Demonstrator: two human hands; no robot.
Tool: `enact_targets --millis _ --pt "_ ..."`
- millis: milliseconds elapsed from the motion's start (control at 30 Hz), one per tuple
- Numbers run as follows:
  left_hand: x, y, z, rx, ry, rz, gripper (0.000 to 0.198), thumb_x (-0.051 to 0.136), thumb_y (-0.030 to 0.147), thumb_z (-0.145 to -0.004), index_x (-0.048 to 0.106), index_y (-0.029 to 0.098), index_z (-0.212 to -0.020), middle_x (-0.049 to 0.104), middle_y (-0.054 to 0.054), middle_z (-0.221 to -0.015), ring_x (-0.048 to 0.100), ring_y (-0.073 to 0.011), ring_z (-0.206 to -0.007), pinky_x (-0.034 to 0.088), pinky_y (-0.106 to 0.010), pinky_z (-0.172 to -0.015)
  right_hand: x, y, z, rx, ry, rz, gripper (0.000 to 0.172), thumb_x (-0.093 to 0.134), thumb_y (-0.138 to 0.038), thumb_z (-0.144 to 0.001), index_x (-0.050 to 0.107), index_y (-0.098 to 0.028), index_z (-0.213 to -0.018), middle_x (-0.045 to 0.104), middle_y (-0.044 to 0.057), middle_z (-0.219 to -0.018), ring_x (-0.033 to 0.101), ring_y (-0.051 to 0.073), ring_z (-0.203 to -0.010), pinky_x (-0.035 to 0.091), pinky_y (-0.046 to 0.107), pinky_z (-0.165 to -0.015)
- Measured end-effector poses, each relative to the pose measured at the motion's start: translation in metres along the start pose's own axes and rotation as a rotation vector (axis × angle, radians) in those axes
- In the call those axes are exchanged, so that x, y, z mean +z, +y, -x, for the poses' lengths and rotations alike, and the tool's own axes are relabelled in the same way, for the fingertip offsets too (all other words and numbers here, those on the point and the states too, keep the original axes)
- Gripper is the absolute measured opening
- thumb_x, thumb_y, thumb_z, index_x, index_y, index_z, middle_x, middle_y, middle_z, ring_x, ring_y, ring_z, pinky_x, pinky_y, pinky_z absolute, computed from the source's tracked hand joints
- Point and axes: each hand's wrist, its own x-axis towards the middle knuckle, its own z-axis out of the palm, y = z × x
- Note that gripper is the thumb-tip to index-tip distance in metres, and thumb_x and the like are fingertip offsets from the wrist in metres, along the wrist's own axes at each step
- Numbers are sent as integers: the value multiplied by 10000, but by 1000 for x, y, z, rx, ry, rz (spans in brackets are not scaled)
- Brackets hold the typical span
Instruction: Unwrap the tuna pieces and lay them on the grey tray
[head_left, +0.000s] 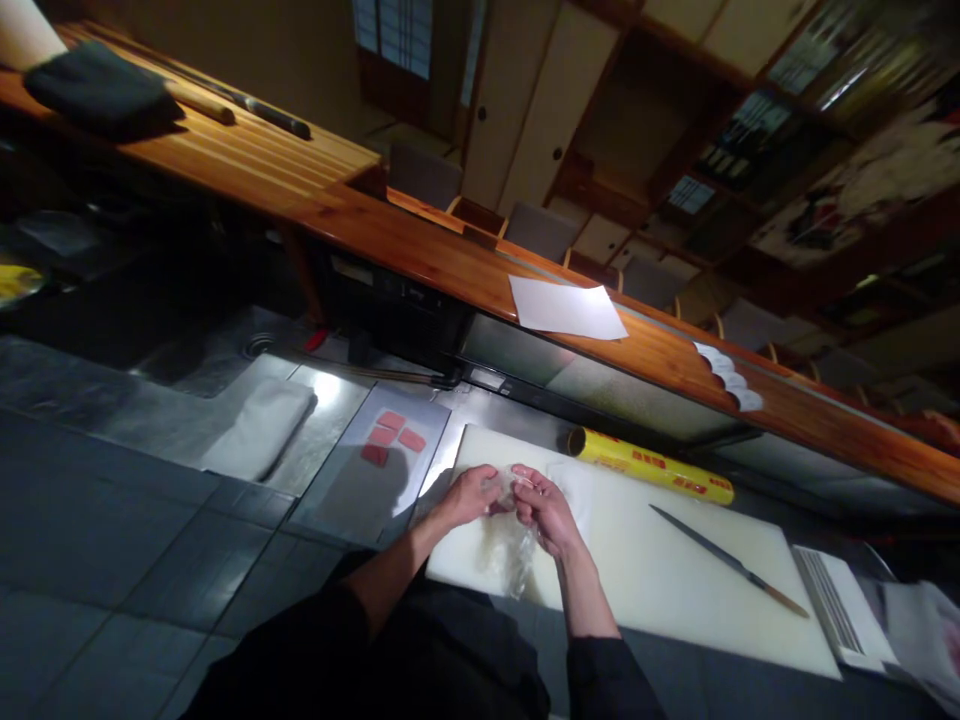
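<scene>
Above the left part of a white cutting board (637, 580), my left hand (472, 494) and my right hand (549, 512) are close together. Their fingers pinch a crumpled piece of clear plastic film (517, 560) that hangs down between them. Whether anything is inside the film cannot be made out. A long knife (709, 545) lies on the right part of the board, its handle toward the lower right. Along the board's far edge rests a yellow roll (652, 466) with red print. Several flat reddish pieces (382, 436) lie on a grey tray (352, 510) left of the board.
A folded white cloth (259, 430) lies left of the tray. Behind the board runs a raised wooden counter (442, 260) bearing a white paper sheet (568, 306) and several white rounded items (727, 375). A white slotted block (836, 605) stands beyond the board's right end.
</scene>
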Motion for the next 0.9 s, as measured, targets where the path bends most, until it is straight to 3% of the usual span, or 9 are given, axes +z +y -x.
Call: enact_targets --millis 67,200,367,467,533,600,667,767,900 --pt "1 0 -5 -37 61 12 119 528 248 -820 620 174 -821 644 -4 -779 580 -147 -729 422 -239 -675 -8 3 -6 -34 85 58 520 708 -444 -669 540 -153 -1067 424 -79 -574 308 70 -451 253 218 -459" --pt "-7 -4 -15 -66 146 69 113 499 261 -846 573 184 -810 644 -12 -747 575 -157 -715 407 -262 -684 -26 12 -18 -122 225 234 352 679 -319 -662 601 -166 -969 554 -12 -710 441 108 -573 351 249 -578" --pt "-8 -9 -30 -56 152 256 225 432 400 -896 495 185 -917 675 -30 -740 656 -181 -782 476 -324 -830 -29 20 -25 -158 215 412 70 683 -204 -608 619 -182 -625 524 -8 -579 432 137 -610 324 276 -653" --pt "-5 -19 -36 -76 189 362 436 426 552 -872 450 164 -1069 687 -84 -889 677 -198 -884 503 -358 -873 -30 21 -28 -149 188 392 217 659 -353 -704 590 -178 -595 513 -12 -568 413 128 -584 313 265 -612" --pt "-4 -25 -33 -84 197 369 607 559 596 -774 434 148 -1164 658 -160 -1106 646 -235 -1046 493 -375 -916 -31 19 -29 -124 176 329 302 623 -454 -751 582 -175 -644 480 -30 -549 380 113 -536 290 251 -554" --pt "-3 -24 -26 -67 148 328 728 716 527 -641 469 147 -1211 620 -183 -1224 607 -264 -1129 481 -376 -936 -31 14 -29 -86 158 253 364 597 -525 -769 564 -175 -674 429 -51 -510 323 99 -481 248 243 -496" --pt "-1 -15 -17 -21 67 263 650 764 440 -603 567 171 -1161 654 -128 -1187 619 -252 -1082 478 -349 -914 -30 9 -29 -56 127 187 391 606 -557 -753 571 -170 -706 421 -59 -493 299 92 -451 227 240 -464" --pt "1 5 -10 30 20 152 253 661 401 -732 680 192 -874 704 -31 -887 627 -189 -834 460 -301 -801 -29 2 -28 -54 121 129 396 653 -548 -711 590 -158 -701 434 -56 -481 306 86 -441 224 238 -453" --pt "1 17 -14 29 118 82 227 542 392 -809 624 190 -745 616 -2 -685 553 -154 -683 407 -271 -680 -31 0 -34 -104 277 100 366 646 -515 -718 578 -160 -658 445 -57 -491 292 76 -445 208 237 -455"
